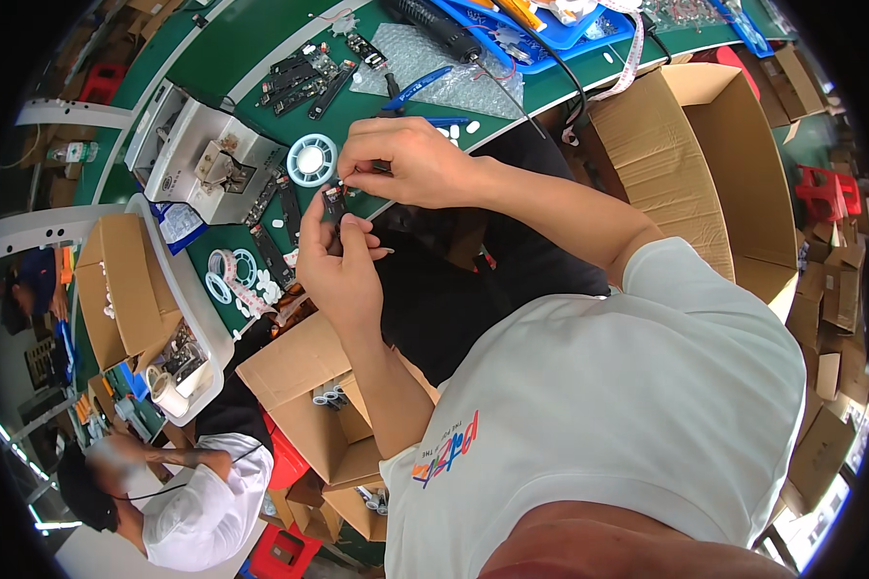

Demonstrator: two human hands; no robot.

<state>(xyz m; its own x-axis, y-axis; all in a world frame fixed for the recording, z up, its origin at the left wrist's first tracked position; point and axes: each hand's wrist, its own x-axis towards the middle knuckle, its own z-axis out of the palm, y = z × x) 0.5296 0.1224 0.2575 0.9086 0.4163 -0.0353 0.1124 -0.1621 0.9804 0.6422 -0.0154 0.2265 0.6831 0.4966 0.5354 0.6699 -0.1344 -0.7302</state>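
My left hand (343,261) is closed around a small black electronic module (333,201), held up near the table's edge. Just above it, my right hand (406,159) pinches its thumb and forefinger together beside the module's top end; whatever lies between those fingertips is too small to make out. A light-blue spool with a white centre (312,159) lies right beside both hands. Several black boards (304,79) are spread beyond the spool, and more long black parts (270,253) lie left of my left hand.
A metal fixture (208,164) stands left on the green table (261,130). Bubble wrap (492,82), blue-handled pliers (422,87), a black electric screwdriver (439,31) and a blue tray (560,58) sit farther off. Cardboard boxes (657,145) flank me. Another person (198,502) sits at lower left.
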